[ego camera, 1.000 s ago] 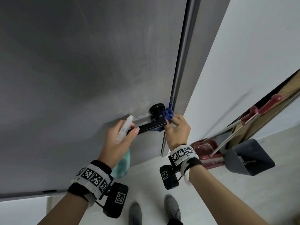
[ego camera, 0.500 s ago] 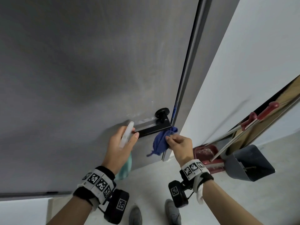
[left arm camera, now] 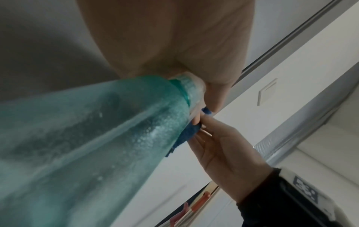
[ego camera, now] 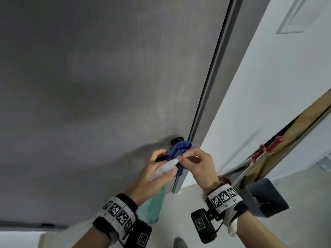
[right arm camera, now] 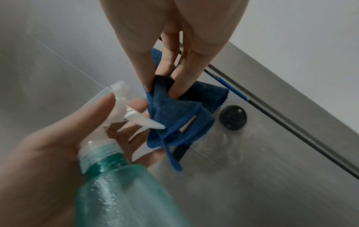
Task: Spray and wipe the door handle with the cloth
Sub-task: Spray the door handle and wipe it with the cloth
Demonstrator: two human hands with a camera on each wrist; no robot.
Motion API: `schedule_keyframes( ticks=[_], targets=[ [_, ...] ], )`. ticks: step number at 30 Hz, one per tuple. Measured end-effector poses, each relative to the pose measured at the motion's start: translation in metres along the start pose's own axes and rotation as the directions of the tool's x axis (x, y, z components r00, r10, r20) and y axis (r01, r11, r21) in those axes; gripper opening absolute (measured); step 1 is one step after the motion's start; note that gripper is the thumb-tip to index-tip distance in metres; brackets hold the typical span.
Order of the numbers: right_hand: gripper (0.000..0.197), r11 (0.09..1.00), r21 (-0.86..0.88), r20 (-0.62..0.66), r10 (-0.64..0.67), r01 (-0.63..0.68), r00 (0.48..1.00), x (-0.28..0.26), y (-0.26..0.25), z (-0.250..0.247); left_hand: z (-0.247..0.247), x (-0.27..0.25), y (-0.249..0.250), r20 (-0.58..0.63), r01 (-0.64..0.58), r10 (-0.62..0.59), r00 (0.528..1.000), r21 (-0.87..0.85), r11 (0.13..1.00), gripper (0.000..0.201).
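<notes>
There is one blue cloth [right arm camera: 174, 116], one spray bottle [right arm camera: 120, 184] and one black door handle [ego camera: 177, 140]. The right hand [ego camera: 198, 167] pinches the cloth, draped over the handle at 12 o'clock from both hands. The left hand [ego camera: 154, 176] is clamped on the bottle. Half a second ago the cloth hung below the handle.
</notes>
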State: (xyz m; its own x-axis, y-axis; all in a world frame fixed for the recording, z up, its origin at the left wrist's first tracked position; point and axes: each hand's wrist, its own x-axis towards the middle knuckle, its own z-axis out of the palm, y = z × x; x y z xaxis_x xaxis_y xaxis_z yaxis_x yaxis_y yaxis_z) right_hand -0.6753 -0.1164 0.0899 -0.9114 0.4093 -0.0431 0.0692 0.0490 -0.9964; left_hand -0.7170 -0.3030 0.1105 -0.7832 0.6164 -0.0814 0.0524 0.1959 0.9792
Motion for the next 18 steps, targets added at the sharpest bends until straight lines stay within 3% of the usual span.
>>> schedule_keyframes(
  ticks=[6, 9, 12, 13, 15, 16, 18],
  targets=[
    [0.003, 0.992, 0.125, 0.144, -0.013, -0.005, 0.989, 0.003, -0.012, 0.005, -0.007, 0.008, 0.009, 0.045, 0.021, -0.016, 0.999, -0.108, 0.994, 0.021],
    [0.014, 0.991, 0.134, 0.169, 0.007, -0.030, 0.986, -0.002, -0.009, 0.005, -0.010, 0.011, 0.003, -0.072, 0.052, -0.053, 0.996, -0.017, 0.999, 0.021],
    [0.022, 0.999, -0.031, 0.153, 0.018, -0.013, 0.988, -0.013, -0.014, 0.009, -0.011, 0.015, -0.005, -0.220, 0.067, -0.033, 0.975, 0.149, 0.986, 0.027],
    [0.023, 0.996, -0.087, 0.223, 0.036, -0.017, 0.974, -0.018, -0.018, 0.011, -0.010, 0.015, -0.005, -0.221, 0.061, -0.018, 0.975, 0.189, 0.980, 0.030],
    [0.017, 0.991, -0.135, 0.438, 0.073, -0.015, 0.896, -0.027, -0.023, 0.016, -0.009, 0.016, -0.004, -0.138, 0.037, 0.006, 0.990, 0.309, 0.950, 0.035],
    [0.009, 0.990, -0.137, 0.500, 0.100, -0.036, 0.860, -0.029, -0.025, 0.020, -0.008, 0.018, -0.002, -0.092, 0.033, 0.003, 0.996, 0.393, 0.919, 0.036],
    [0.001, 0.992, -0.099, 0.531, 0.119, -0.078, 0.839, -0.031, -0.028, 0.025, -0.008, 0.023, 0.005, -0.049, 0.062, -0.044, 0.998, 0.503, 0.862, 0.026]
  ],
)
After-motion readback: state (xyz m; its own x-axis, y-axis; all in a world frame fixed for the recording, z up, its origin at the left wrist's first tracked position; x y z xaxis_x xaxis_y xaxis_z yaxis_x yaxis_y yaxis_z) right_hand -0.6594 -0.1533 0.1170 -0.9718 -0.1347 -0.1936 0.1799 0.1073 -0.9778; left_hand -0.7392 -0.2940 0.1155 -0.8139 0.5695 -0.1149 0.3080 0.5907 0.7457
